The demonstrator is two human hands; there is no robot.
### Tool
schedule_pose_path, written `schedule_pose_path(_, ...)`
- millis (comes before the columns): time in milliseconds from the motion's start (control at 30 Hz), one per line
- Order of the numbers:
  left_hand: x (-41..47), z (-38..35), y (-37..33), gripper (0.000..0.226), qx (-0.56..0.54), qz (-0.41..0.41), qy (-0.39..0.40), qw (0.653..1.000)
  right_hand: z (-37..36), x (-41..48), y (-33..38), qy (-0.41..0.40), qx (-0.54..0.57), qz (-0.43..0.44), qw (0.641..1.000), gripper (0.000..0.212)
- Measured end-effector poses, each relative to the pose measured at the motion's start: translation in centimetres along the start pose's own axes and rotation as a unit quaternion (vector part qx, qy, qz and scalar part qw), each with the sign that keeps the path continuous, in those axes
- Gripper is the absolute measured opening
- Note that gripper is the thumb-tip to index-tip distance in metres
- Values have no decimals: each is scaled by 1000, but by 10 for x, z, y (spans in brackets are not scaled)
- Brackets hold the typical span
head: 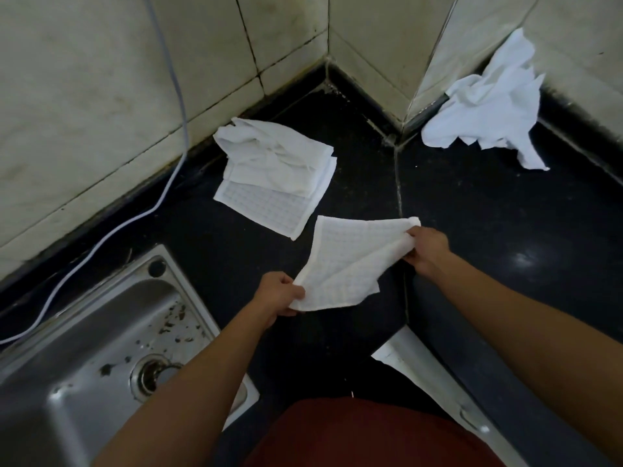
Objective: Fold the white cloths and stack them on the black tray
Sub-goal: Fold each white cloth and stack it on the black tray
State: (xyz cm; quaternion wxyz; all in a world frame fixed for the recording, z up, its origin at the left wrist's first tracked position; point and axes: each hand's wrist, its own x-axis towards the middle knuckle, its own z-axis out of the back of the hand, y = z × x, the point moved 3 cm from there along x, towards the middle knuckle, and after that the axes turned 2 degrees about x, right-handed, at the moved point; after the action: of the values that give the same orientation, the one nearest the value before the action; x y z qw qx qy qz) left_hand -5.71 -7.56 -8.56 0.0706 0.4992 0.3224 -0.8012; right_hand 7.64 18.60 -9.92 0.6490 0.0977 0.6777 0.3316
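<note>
Cloth [347,261] pinched by left hand [279,294] and right hand [426,249] — fingertips partly hidden beneath

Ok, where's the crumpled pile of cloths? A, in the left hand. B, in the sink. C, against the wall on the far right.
C: the crumpled pile lies on the black counter against the right wall, away from the sink, while the left hand grips a separate cloth.

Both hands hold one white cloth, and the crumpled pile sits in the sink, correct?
No. Head view: the left hand and right hand hold the cloth, but the crumpled pile lies on the counter against the wall, not in the sink.
</note>
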Motion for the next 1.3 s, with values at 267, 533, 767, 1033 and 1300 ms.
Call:
schedule_pose_path(267,-12,-14,32,19,24,9,24,999,9,-33,-20,134,-215,32,967,38)
schedule_pose_path(533,-16,-16,41,22,11,-6,3,1000,19,-54,-57,95,-300,148,938,22)
schedule_pose_path(767,-27,-26,45,29,35,-15,22,999,55,-50,-54,23,-256,119,959,27)
schedule_pose_path(1033,-43,-38,62,11,-8,-24,30,999,94,-66,-95,38,-149,20,988,8)
schedule_pose_path(1300,-32,-25,24,30,-71,-92,70,991,91,-63,-58,75,-128,47,988,15)
